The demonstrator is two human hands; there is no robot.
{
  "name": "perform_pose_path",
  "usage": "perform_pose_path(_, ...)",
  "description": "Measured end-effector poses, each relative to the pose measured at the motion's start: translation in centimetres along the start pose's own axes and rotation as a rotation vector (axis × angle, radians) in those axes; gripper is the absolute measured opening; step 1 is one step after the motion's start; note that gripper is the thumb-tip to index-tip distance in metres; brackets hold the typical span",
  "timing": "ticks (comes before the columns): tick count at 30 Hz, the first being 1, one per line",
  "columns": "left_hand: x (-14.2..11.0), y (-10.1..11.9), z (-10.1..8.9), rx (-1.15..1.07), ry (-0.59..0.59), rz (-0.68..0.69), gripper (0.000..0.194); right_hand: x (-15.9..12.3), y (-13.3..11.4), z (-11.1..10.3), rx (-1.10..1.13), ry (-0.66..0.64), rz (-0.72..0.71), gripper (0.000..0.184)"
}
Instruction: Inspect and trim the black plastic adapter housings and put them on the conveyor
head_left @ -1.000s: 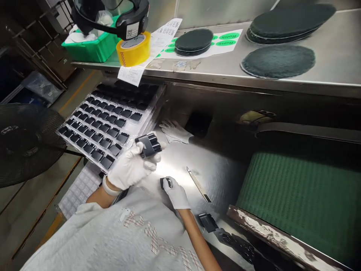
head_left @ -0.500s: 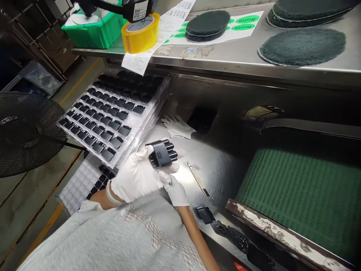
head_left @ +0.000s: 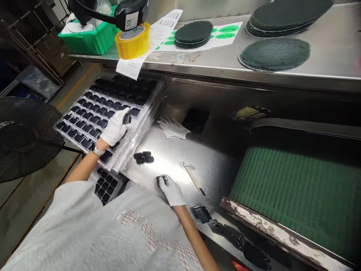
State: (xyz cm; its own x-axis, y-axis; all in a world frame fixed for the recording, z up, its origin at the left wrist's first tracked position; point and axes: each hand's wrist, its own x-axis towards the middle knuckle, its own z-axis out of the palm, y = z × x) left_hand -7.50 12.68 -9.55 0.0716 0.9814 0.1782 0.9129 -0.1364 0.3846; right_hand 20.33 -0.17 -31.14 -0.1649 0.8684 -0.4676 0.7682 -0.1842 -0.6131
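Note:
My left hand (head_left: 115,126), in a white glove, reaches over the clear tray (head_left: 84,130) of several black square parts and pinches one black part (head_left: 126,118) near the tray's right side. My right hand (head_left: 171,190), also gloved, rests low on the steel bench (head_left: 180,150), fingers closed on a small black part (head_left: 160,181). A small pile of black parts (head_left: 143,157) lies on the bench between my hands. A thin metal blade tool (head_left: 194,178) lies just right of my right hand.
A spare white glove (head_left: 172,128) lies at the back of the bench. A green conveyor belt (head_left: 296,195) runs at the right. The upper shelf holds yellow tape (head_left: 132,41), a green bin (head_left: 87,35), dark round pads (head_left: 275,54). A black fan (head_left: 22,135) stands at the left.
My left hand has set its stack of black parts down on the bench and moved left and away to the tray, where it pinches one part. My right hand has stayed low on the bench.

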Motion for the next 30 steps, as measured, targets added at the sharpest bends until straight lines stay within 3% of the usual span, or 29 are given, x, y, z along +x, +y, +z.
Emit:
perform_pose_path(2, 1.9, -1.9, 0.0, 0.252, -0.199, 0.100, 0.063, 0.0, -0.1, 0.0, 0.008, -0.003, -0.007, 0.036)
perform_pose_path(4, 3.0, -2.9, 0.0, 0.312, -0.292, 0.144, 0.062, 0.0, -0.1, 0.1, 0.018, 0.001, -0.011, 0.035)
perform_pose_path(15, 3.0, -4.8, -1.0, 0.236, -0.388, 0.116, 0.031, -0.1, 0.8, 0.2, 0.034, 0.015, 0.000, 0.034)
perform_pose_path(22, 4.0, -4.8, -1.1, 0.257, -0.405, 0.092, 0.026, 0.0, 0.3, 0.1, 0.040, -0.015, -0.018, 0.032)
perform_pose_path(26, 6.1, -3.3, -1.9, 0.293, -0.410, 0.093, 0.036, 0.0, 0.1, -0.2, 0.030, -0.031, -0.018, 0.034)
perform_pose_path(30, 9.1, -2.2, -0.9, 0.321, -0.479, 0.106, 0.054, 0.1, -0.3, -0.8, 0.010, -0.027, -0.024, 0.034)
